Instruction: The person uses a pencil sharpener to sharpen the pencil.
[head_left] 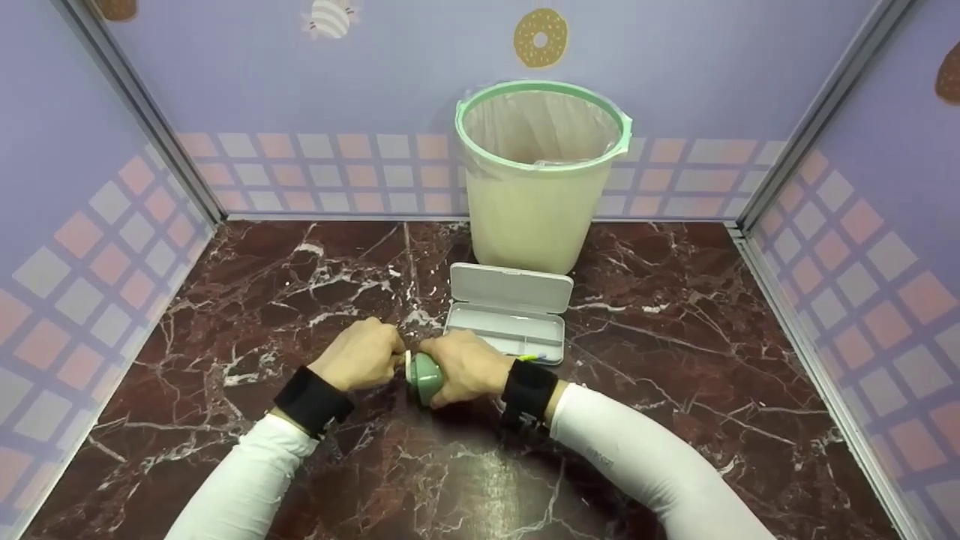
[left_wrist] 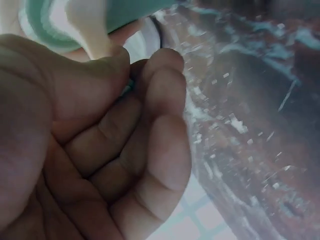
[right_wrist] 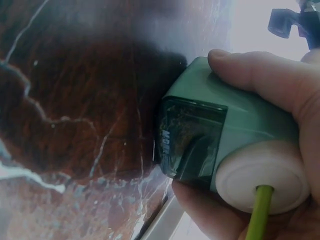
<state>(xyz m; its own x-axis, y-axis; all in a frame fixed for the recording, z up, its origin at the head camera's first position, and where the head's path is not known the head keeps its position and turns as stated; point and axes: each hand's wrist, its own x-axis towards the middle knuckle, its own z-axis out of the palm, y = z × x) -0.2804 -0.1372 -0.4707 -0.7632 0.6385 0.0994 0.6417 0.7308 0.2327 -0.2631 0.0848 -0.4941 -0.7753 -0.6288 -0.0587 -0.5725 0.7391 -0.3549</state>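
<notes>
My right hand [head_left: 471,367] grips a green pencil sharpener [head_left: 427,377] with its thumb and fingers around the body. In the right wrist view, a yellow-green pencil [right_wrist: 260,212] sits in the sharpener's round white holder [right_wrist: 240,172], beside a dark see-through shavings window [right_wrist: 192,142]. My left hand [head_left: 364,354] is at the sharpener's other side, where a cream crank arm [left_wrist: 82,27] reaches down to the fingertips. Thumb and curled fingers pinch the crank's end; a small teal bit [left_wrist: 129,88] shows between them. The grip hides most of the crank's knob.
An open white pencil case [head_left: 511,279] lies just behind my right hand, with a yellow-green end [head_left: 527,358] showing at its front edge. A cream wastebasket [head_left: 536,214] with a green rim and bag liner stands at the back wall. White scraps [head_left: 395,274] dot the marbled table [head_left: 300,270].
</notes>
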